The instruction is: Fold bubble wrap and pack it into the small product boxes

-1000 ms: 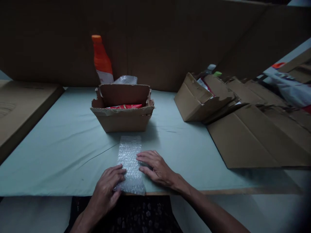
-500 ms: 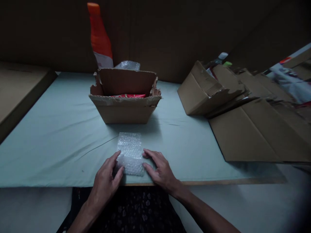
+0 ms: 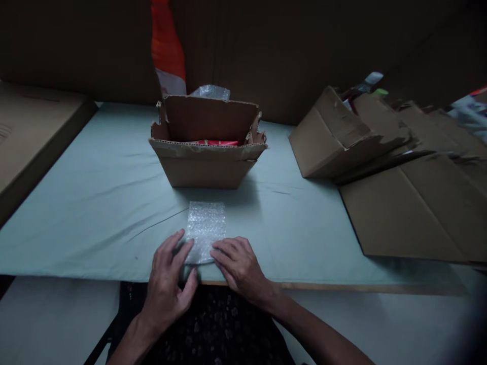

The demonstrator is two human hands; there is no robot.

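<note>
A folded piece of clear bubble wrap (image 3: 206, 219) lies flat on the table near its front edge. My left hand (image 3: 169, 276) is at its lower left side, fingers spread and thumb apart, with the fingertips by the wrap's left edge. From the right, my right hand (image 3: 241, 266) rests its fingertips on the wrap's lower right part. Those fingers are stretched out close together and do not wrap round it. The near right corner of the wrap is partly hidden under this hand.
Behind the wrap stands an open cardboard box (image 3: 207, 165) with a red packet (image 3: 218, 143) inside. An orange bottle-shaped thing (image 3: 167, 48) rises behind it. More cardboard boxes (image 3: 411, 208) with bottles stand to the right. A large flat carton (image 3: 38, 132) lies left on the green cloth (image 3: 114, 167).
My right hand has moved left, from beside the wrap onto its lower right part. My left fingers have shifted slightly along the left edge. The camera view has moved a little.
</note>
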